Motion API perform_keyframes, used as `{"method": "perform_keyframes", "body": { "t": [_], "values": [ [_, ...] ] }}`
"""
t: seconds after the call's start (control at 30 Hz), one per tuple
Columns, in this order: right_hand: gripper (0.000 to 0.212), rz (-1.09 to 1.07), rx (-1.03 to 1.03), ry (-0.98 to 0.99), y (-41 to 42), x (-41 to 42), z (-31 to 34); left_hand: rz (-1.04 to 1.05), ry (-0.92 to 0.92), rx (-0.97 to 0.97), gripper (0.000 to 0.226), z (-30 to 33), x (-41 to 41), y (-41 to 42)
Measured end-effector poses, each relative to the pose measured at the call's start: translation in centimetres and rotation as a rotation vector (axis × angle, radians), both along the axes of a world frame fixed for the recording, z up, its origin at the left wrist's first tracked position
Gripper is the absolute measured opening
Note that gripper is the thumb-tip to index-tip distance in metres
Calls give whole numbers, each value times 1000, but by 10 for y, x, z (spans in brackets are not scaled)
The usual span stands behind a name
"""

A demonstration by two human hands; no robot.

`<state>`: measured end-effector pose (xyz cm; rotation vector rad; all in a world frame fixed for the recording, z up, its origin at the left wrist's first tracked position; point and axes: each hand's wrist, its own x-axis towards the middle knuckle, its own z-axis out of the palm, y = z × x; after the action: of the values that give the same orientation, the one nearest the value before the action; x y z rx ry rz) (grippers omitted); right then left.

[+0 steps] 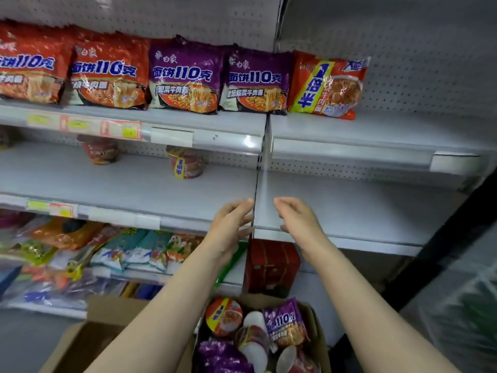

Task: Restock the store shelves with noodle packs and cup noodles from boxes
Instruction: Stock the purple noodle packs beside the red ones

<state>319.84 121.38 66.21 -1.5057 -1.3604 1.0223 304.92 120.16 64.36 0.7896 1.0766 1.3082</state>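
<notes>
Hands both empty, fingers loosely spread: left hand, right hand raised at bare grey middle shelf; brown cardboard box of cup noodles lies directly below, nearer right forearm; next reach goes straight down

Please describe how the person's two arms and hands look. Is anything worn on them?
Both forearms are bare up to the frame's bottom edge: no sleeves show. The left hand and right hand wear no gloves, and no rings, watch or bracelets are visible.
</notes>
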Motion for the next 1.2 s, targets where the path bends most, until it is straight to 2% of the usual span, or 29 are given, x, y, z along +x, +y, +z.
{"method": "perform_keyframes", "body": {
  "t": [0.17,0.23,0.33,0.43,0.57,0.63,0.87,1.0,1.1,1.2],
  "values": [
    [9,-19,-120,-26,-16,19,-54,35,-9,-152,11,-57,13,-21],
    [16,-22,-193,-47,-27,23,-80,40,-4,-234,6,-85,16,-35],
    [43,-27,-290,-90,-41,27,-112,31,10,-342,7,-122,16,-49],
    [48,-31,-371,-146,-50,32,-148,11,33,-454,12,-160,11,-60],
    [37,6,-542,-220,-54,33,-204,51,51,-597,12,-213,5,-70],
    [40,5,-591,-224,-55,32,-235,54,69,-646,11,-239,1,-76],
    [37,2,-836,-198,-69,24,-327,15,85,-859,33,-317,-15,-91],
    [39,26,-890,-294,-72,19,-359,23,101,-899,40,-344,-23,-88],
    [32,32,-887,-263,-70,8,-378,24,101,-932,38,-359,-27,-86],
    [32,77,-843,-257,-63,-8,-394,40,89,-961,46,-378,-37,-78]
  ]
}}
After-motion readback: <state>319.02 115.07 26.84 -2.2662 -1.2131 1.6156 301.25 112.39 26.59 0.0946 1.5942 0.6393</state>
